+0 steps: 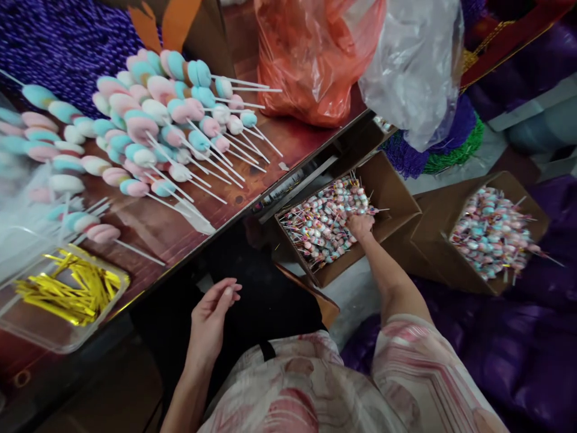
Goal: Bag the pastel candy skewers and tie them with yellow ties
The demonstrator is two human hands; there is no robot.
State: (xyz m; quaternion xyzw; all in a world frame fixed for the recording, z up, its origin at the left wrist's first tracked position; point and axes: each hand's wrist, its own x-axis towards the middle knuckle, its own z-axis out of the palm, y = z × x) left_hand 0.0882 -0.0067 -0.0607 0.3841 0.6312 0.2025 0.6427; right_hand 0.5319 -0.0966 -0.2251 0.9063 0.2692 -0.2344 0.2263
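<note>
My right hand [359, 226] reaches down into a cardboard box [391, 191] on the floor, full of wrapped pastel lollipops [322, 225]; its fingers are curled among them, closed on some. My left hand [211, 316] hovers over my lap below the table edge, fingers loosely apart, holding nothing. On the brown table [148, 225] lie several rows of pink, blue and white marshmallow lollipops [153, 120] with white sticks pointing right.
A clear tray of gold twist ties [67, 288] sits at the table's near left. An orange plastic bag [311, 60] and a clear bag [415, 72] stand at the table's far end. A second box of lollipops [491, 234] sits right, on purple material [518, 361].
</note>
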